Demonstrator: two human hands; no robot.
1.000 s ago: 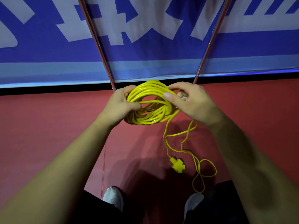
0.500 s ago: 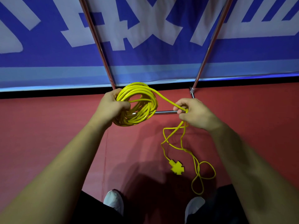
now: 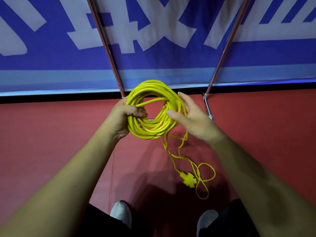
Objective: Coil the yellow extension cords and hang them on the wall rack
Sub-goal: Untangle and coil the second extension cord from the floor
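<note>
A yellow extension cord (image 3: 153, 129) is wound into a thick round coil held up in front of me. My left hand (image 3: 123, 115) grips the coil's left side, fingers curled round the strands. My right hand (image 3: 196, 120) is at the coil's right side, with its thumb across the front of the strands and its fingers behind them. From under the right hand a loose tail hangs down to the red floor. It ends in a small loop and a yellow cross-shaped socket (image 3: 188, 179).
Two slanted metal rack poles (image 3: 106, 47) (image 3: 227, 47) rise in front of a blue and white banner (image 3: 153, 62). A metal base bar (image 3: 208, 112) lies on the floor beside the right pole. My white shoes (image 3: 121, 212) (image 3: 206, 219) stand below.
My right hand, which pulled a strand out to the right half a second ago, has come back to the coil and laid that loop on it. The coil now faces me more openly.
</note>
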